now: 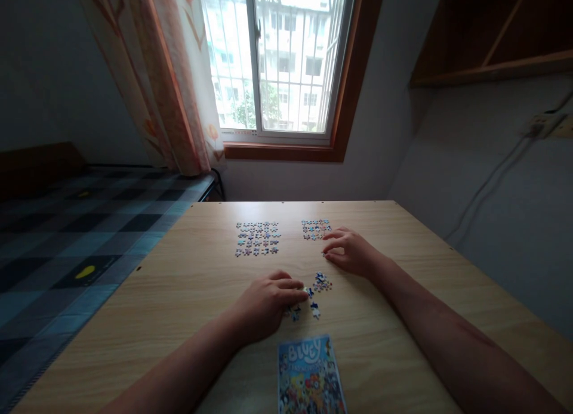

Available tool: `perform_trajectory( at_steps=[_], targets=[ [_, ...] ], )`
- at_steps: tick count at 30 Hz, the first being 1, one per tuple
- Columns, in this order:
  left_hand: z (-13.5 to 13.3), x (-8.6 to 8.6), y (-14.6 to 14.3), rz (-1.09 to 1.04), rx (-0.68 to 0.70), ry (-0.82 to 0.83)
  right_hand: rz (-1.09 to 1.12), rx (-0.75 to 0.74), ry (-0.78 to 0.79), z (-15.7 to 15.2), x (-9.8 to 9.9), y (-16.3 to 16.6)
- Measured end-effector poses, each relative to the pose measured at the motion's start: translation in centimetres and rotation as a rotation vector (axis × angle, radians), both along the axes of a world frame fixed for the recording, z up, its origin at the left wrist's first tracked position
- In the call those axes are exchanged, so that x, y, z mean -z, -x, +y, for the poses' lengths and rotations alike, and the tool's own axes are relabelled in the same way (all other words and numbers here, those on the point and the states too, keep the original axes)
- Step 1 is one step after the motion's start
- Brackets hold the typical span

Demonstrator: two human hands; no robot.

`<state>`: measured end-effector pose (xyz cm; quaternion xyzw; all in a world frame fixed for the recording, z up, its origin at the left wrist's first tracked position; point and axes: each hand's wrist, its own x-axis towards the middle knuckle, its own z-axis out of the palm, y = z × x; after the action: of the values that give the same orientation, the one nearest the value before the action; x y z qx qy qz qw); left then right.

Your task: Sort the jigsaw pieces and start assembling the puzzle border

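Left hand (273, 297) partly hides loose puzzle pieces (321, 281), lower centre; we cannot tell its grip. Right hand (351, 251), right of centre, has fingertips narrowly spaced at a small piece (323, 253) near mid-frame rows (317, 229); hold unclear to us. Bottom edge cuts off the Bluey picture (311, 375).

My left hand (268, 297) hides part of the loose pieces (294, 313); can't tell if it's pinching one or just touching. Small piece (324, 253) at the fingertips of my right hand (352, 251): too tiny to read, grip unclear. Same for prints in the left grid (267, 235) and right grid (306, 236). Bluey cover (308, 381) cropped by bottom edge, line under title blurred. Window (290, 74) cut off at top, wall shelf (492, 70) at right.
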<state>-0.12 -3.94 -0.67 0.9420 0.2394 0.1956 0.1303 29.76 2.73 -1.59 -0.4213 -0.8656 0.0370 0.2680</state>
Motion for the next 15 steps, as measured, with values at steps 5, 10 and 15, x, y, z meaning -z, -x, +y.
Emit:
perform_trajectory(
  at_steps=[5, 10, 15],
  targets=[
    [0.1, 0.0, 0.0, -0.040, -0.031, 0.018, 0.026, 0.067, 0.046, 0.8, 0.2, -2.3],
    [0.5, 0.4, 0.2, -0.019, -0.088, -0.034, -0.036, 0.130, 0.037, 2.0, 1.0, -3.5],
    [0.8, 0.6, 0.3, 0.006, -0.126, -0.058, -0.131, 0.238, -0.026, 2.6, 1.6, -3.5]
  ],
)
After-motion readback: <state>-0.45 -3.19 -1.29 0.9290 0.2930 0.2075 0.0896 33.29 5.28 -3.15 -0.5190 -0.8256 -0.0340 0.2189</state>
